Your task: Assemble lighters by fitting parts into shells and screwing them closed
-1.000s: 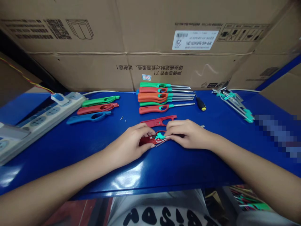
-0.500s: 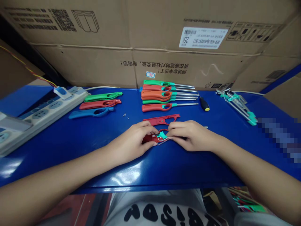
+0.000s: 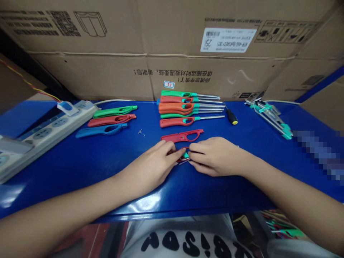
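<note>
Low over the blue tabletop, my left hand (image 3: 158, 163) is closed around a red lighter shell half, its thumb and fingers pressing at the green trigger (image 3: 185, 155) inside. My right hand (image 3: 215, 156) pinches at the right end of the same shell, and its fingertips hide what they touch there. Most of the shell is covered by my hands. A thin metal rod shows along its near side. Just beyond, apart from both hands, lies a second red shell half (image 3: 181, 136) with its loop to the right.
Assembled lighters (image 3: 177, 122) lie in a stack behind, beside a black screwdriver (image 3: 231, 117). Coloured handle shells (image 3: 102, 130) and small screws (image 3: 139, 131) are at left, near a power strip (image 3: 43, 133). Metal tubes with green parts (image 3: 276, 120) lie right. A cardboard box (image 3: 107, 77) stands behind.
My left hand has shifted its grip: the thumb now reaches over the green trigger and covers more of the red shell. My right hand stays at the shell's right end. The view has shifted slightly.
</note>
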The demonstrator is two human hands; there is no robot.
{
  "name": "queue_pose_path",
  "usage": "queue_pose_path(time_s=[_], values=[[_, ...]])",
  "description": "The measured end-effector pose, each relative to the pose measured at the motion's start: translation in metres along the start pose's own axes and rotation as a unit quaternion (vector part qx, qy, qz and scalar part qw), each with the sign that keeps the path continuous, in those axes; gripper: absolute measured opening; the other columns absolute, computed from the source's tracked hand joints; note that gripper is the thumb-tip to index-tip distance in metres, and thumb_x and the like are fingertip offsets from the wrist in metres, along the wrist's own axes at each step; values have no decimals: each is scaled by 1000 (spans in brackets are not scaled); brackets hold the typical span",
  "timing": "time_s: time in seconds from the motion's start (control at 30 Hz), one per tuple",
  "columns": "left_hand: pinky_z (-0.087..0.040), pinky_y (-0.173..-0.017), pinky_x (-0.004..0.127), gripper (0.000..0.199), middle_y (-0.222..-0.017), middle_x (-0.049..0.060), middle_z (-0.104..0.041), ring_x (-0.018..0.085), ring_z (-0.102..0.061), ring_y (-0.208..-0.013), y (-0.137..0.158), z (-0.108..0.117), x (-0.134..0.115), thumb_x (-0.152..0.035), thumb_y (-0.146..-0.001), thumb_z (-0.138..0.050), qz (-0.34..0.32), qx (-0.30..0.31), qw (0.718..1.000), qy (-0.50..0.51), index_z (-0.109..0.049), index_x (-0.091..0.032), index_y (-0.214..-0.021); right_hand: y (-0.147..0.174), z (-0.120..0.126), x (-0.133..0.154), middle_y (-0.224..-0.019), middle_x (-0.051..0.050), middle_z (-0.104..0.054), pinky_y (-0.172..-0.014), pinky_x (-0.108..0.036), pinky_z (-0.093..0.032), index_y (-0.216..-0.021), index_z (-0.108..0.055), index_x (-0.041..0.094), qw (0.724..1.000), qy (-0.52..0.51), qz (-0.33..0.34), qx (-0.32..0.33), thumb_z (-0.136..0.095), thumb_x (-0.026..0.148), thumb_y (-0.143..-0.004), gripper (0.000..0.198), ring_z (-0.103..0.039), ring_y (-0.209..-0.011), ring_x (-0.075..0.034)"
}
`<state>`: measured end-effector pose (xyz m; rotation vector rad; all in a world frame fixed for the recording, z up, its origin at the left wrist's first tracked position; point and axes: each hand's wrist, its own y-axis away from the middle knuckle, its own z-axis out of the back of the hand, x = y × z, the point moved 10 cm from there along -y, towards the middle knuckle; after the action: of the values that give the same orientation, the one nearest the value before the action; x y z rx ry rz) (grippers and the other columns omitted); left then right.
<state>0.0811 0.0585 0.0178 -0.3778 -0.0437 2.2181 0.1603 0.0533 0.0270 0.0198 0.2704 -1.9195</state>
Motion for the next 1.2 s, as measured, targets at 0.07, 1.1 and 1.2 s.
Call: queue_pose_path(time_s=[0.07,1.1,1.2], values=[[-55,-90,41,41,-105,11,-58,25,-56,-99,2,-3,-4,-18,-104,-45,-18,3,999,-51,-55,-13,-143,1,0,-3,-88,-3,-65,-59,-31,-32,-93,-67,16,1000,-14,-9,-2,-46,29,-102,26,-56,-67,-14],[-60,-74,40,29,-105,10,-65,26,-61,-92,5,-1,-6,-19,-102,-51,28,26,987,-156,-66,-12,-126,18,4,-48,-80,0,-60,-61,-21,-37,-89,-65,16,936,-314,-156,-3,-60,14,-90,5,-49,-65,-8],[-60,-75,39,28,-102,10,-67,25,-63,-90,5,1,-5,-20,-104,-47,38,17,991,-128,-67,-13,-122,17,3,-42,-89,-1,-63,-62,-21,-38,-95,-66,17,938,-315,-145,20,-63,16,-88,8,-49,-66,-8]])
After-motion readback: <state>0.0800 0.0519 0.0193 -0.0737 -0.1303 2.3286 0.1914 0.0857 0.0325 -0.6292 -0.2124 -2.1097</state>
